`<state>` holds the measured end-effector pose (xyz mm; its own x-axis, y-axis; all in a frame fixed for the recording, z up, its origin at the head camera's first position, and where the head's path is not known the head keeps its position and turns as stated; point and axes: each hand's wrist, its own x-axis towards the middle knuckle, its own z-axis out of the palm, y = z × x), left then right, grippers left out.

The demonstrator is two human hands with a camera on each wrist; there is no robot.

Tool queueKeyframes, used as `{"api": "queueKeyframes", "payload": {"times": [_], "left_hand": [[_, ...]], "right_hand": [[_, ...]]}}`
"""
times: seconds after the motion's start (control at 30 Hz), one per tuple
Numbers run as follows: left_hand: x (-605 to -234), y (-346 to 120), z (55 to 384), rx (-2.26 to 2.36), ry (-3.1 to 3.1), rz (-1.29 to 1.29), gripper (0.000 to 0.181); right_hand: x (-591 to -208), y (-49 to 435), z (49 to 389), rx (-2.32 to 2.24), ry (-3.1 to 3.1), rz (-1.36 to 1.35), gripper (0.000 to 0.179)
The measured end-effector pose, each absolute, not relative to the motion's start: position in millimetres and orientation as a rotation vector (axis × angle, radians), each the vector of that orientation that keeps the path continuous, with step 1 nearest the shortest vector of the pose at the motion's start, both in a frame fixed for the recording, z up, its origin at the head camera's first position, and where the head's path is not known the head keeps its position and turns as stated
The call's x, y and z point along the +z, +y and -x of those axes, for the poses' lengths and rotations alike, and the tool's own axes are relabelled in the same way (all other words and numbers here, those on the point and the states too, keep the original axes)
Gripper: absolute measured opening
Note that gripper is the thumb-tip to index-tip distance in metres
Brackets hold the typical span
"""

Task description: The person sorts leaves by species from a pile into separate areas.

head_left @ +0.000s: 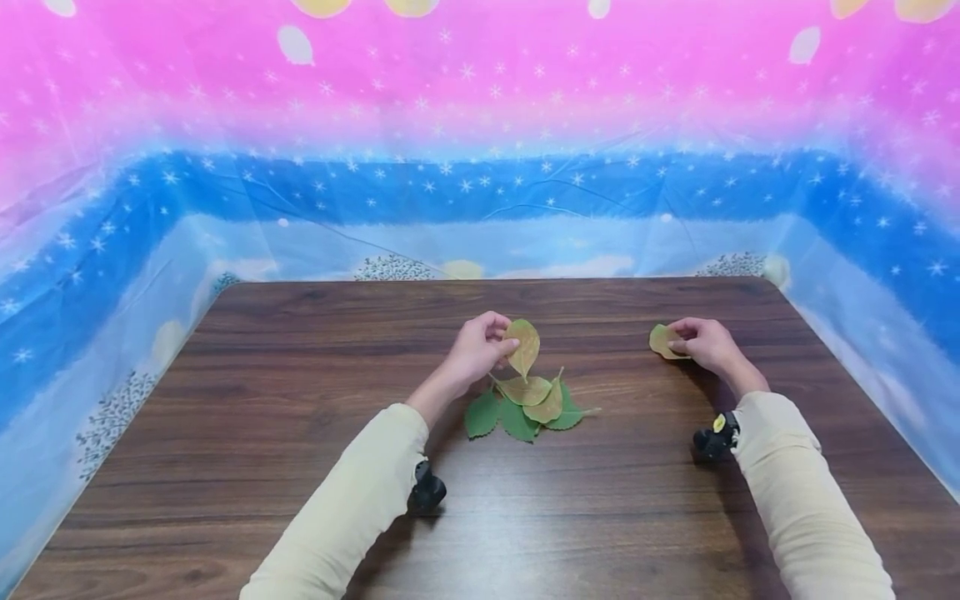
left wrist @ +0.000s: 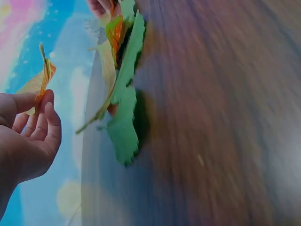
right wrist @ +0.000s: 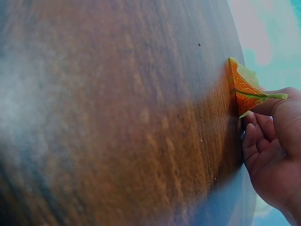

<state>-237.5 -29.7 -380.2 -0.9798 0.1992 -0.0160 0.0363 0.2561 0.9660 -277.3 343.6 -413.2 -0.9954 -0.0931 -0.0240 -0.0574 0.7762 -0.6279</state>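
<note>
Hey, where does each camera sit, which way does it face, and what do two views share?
Head: on the person's head, facing forward and down at the table and leaf pile; left hand, right hand and sleeves show.
Left wrist: on that wrist, facing the leaf pile past the left hand, which pinches a leaf; right-hand fingers also show.
Right wrist: on that wrist, facing the table past the right hand, which pinches another leaf.
Head and left wrist share the leaf pile.

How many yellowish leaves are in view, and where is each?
4: one leaf in the left hand, a second leaf in the right hand, a third leaf and fourth leaf on the green leaves. More may be hidden underneath.
</note>
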Motion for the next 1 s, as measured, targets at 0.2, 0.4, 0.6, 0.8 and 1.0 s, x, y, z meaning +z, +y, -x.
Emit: {"api": "queueKeyframes", "payload": {"times": [0.2,0.4,0.6,0.8,1.0], "left_hand": [[-377,-12,246,1.870,2.330,-0.222,0.018],[-378,1,252,1.900,2.282,-0.236,0.018],[-382,10,257,1.885,2.266,-0.213,0.016],[-382,21,265,2.011,2.173,-0.159,0.016],[-381,39,276,2.080,2.134,-0.143,0.017]], "right_hand": [[-412,343,277,-1.030,2.894,0.119,0.034],[-413,342,277,-1.079,2.876,0.084,0.034],[-414,343,277,-1.124,2.859,0.068,0.036],[-414,344,277,-1.120,2.867,0.059,0.036],[-414,344,278,-1.120,2.845,0.041,0.036]]}}
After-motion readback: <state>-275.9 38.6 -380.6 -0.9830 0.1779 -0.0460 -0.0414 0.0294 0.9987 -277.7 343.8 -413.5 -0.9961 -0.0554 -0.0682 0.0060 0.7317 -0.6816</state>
